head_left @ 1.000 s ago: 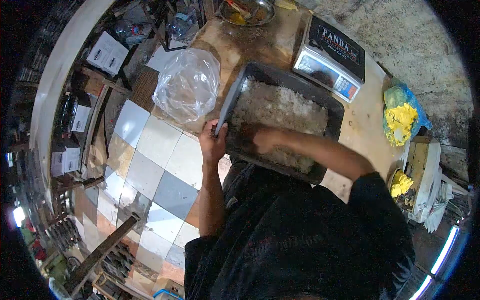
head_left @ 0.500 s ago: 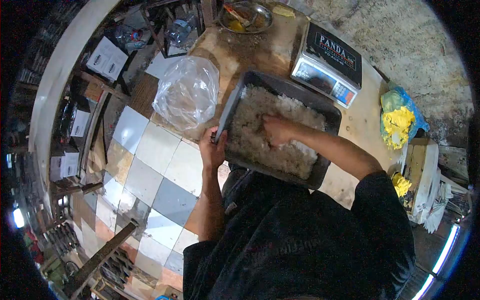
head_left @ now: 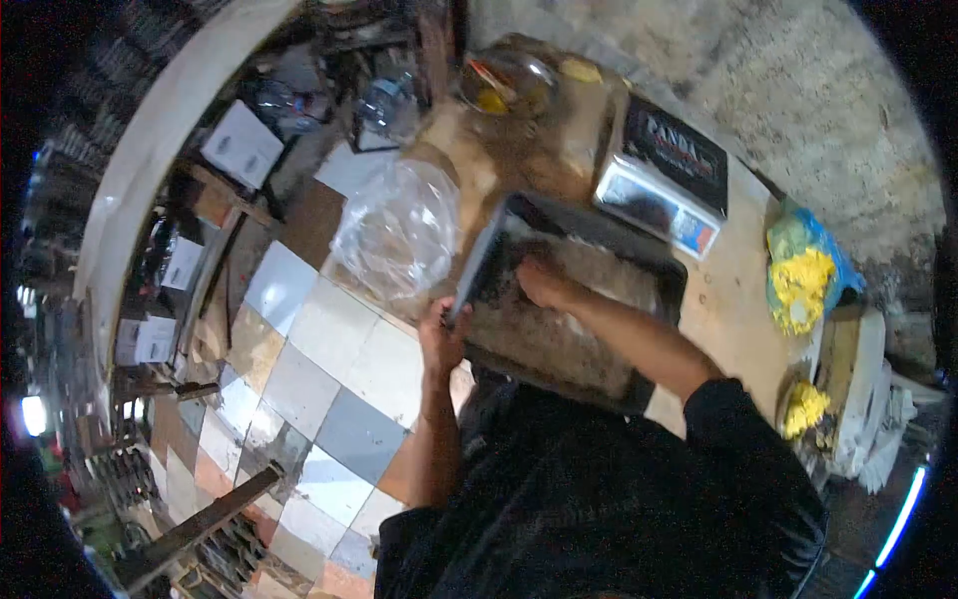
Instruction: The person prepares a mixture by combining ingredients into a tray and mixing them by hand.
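A dark grey rectangular tub (head_left: 647,397) holds a layer of brownish, grainy material (head_left: 604,290) with pale patches. At the tub's left corner nearest me, my left hand (head_left: 442,337) is closed on the rim, thumb and fingers gripping it. Inside the tub, my right hand (head_left: 542,284) reaches down into the material near the left wall. Its fingers are blurred and partly hidden, so I cannot see whether they hold any of it. A darker strip shows along the left wall beside that hand.
Left of the tub lies a clear plastic bag (head_left: 394,230). A digital scale (head_left: 659,205) with a black top stands beyond it. A round metal bowl (head_left: 509,85) sits at the back. Yellow material in a blue-green bag (head_left: 803,285) is at right. Tiled flooring (head_left: 309,384) spreads lower left.
My view has shifted, so the scene sits lower and slightly right. My right hand has moved toward the tub's left wall, where a darker strip now shows. My left hand keeps its hold.
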`<act>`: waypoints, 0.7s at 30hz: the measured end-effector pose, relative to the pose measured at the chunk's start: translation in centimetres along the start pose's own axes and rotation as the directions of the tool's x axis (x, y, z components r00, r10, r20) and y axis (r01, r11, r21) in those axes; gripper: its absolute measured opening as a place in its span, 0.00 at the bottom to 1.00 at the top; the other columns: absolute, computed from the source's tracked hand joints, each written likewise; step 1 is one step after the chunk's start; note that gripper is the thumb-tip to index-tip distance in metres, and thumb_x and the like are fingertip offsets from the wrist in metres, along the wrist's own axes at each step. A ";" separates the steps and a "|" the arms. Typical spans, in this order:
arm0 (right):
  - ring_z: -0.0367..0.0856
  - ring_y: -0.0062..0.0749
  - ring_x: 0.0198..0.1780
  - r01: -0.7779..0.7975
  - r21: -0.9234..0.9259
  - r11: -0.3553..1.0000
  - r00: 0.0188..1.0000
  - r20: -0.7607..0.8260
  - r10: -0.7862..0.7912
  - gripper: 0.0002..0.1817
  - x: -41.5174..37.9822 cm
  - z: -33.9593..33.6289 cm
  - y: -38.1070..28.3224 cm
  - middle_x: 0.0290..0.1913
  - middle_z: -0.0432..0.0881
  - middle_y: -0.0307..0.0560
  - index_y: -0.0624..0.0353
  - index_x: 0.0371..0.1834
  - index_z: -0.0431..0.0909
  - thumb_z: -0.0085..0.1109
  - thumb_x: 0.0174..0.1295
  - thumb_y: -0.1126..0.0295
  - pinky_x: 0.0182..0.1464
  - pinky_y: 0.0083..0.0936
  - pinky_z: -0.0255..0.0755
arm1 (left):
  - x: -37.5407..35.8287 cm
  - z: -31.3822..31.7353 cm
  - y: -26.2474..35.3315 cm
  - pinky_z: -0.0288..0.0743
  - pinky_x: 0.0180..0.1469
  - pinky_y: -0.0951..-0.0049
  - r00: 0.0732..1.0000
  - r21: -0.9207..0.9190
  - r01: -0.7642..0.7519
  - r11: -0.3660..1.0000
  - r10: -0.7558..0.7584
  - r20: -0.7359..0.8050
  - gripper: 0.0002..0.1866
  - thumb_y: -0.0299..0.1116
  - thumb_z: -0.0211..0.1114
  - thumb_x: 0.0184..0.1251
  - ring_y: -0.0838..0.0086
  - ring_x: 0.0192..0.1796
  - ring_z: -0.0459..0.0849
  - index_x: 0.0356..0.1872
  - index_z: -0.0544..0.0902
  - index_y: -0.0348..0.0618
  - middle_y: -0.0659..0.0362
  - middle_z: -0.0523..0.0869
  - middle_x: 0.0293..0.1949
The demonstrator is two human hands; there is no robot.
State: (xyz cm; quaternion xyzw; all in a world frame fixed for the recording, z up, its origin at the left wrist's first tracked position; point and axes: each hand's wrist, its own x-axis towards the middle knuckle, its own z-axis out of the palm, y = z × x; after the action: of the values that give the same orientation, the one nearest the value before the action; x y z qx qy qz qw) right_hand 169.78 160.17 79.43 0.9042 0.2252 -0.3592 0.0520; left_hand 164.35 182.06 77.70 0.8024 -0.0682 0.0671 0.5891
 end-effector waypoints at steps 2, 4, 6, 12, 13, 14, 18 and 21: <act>0.70 0.53 0.56 -0.003 0.244 0.970 0.962 -0.265 0.070 0.29 2.1 1.3 -0.1 0.49 0.75 0.60 0.66 0.50 0.73 0.61 0.44 0.62 0.61 0.42 0.62 | -0.7 0.2 -2.4 0.73 0.37 0.76 0.980 -0.239 0.180 0.954 -0.153 0.126 0.07 0.30 0.66 0.61 0.79 0.34 0.78 0.37 0.79 0.40 0.58 0.81 0.30; 0.61 0.56 0.64 0.109 0.122 0.987 0.928 -0.368 -0.058 0.37 1.2 1.9 -2.6 0.65 0.63 0.63 0.61 0.64 0.63 0.58 0.47 0.64 0.69 0.43 0.52 | -0.8 0.4 -2.6 0.74 0.34 0.75 0.980 -0.385 0.200 0.901 -0.188 0.069 0.08 0.29 0.67 0.59 0.78 0.31 0.80 0.38 0.79 0.41 0.58 0.82 0.29; 0.56 0.54 0.67 0.312 0.031 0.949 0.926 -0.235 -0.297 0.36 -2.2 2.2 -4.6 0.68 0.59 0.59 0.58 0.65 0.64 0.59 0.49 0.60 0.70 0.44 0.49 | -0.6 0.2 -1.6 0.75 0.33 0.71 1.000 -0.122 0.008 0.992 -0.009 -0.005 0.10 0.31 0.68 0.59 0.69 0.29 0.82 0.40 0.79 0.42 0.53 0.83 0.29; 0.48 0.54 0.71 -0.067 0.366 0.928 0.997 -0.004 0.073 0.40 -7.5 -1.3 2.1 0.71 0.52 0.59 0.55 0.67 0.63 0.65 0.50 0.53 0.71 0.47 0.45 | -0.7 -0.7 0.3 0.75 0.37 0.71 0.995 -0.008 0.096 0.995 -0.096 0.036 0.11 0.29 0.67 0.57 0.68 0.32 0.81 0.40 0.79 0.42 0.56 0.83 0.30; 0.52 0.58 0.69 -0.068 0.326 0.943 0.969 -0.204 0.141 0.42 -7.3 0.2 3.4 0.69 0.55 0.63 0.57 0.67 0.62 0.66 0.48 0.53 0.70 0.49 0.47 | -0.5 -0.9 0.7 0.76 0.38 0.68 0.993 0.007 0.111 0.994 -0.111 0.047 0.11 0.30 0.68 0.55 0.61 0.35 0.84 0.40 0.80 0.44 0.52 0.84 0.32; 0.57 0.63 0.67 -0.070 0.289 0.955 0.896 -0.403 0.187 0.44 -7.3 1.8 3.8 0.68 0.58 0.67 0.58 0.67 0.61 0.67 0.46 0.53 0.69 0.51 0.49 | -0.4 -0.9 0.8 0.76 0.38 0.68 0.994 0.019 0.110 0.994 -0.110 0.018 0.11 0.30 0.68 0.55 0.61 0.35 0.84 0.40 0.80 0.44 0.52 0.84 0.32; 0.56 0.61 0.68 0.059 0.260 0.964 0.984 -0.179 -0.012 0.59 -8.7 3.7 4.9 0.67 0.59 0.67 0.60 0.71 0.52 0.73 0.37 0.45 0.69 0.48 0.50 | -0.7 -1.1 0.8 0.76 0.40 0.66 0.999 0.018 0.034 0.999 -0.034 0.019 0.11 0.30 0.67 0.55 0.59 0.38 0.84 0.40 0.80 0.44 0.51 0.83 0.35; 0.55 0.58 0.69 0.129 0.228 0.965 0.989 0.041 -0.141 0.63 -8.8 1.1 6.3 0.68 0.58 0.65 0.61 0.72 0.47 0.74 0.35 0.44 0.70 0.44 0.49 | -0.9 -0.4 -0.9 0.75 0.41 0.65 0.999 -0.076 0.041 0.996 -0.041 0.004 0.12 0.31 0.67 0.56 0.57 0.40 0.83 0.42 0.79 0.44 0.50 0.83 0.37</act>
State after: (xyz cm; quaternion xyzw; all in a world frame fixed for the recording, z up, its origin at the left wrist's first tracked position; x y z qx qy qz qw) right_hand 166.27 150.98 84.13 0.8762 0.2426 -0.4106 -0.0688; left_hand 163.64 182.71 76.76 0.7806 -0.0550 0.0516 0.6204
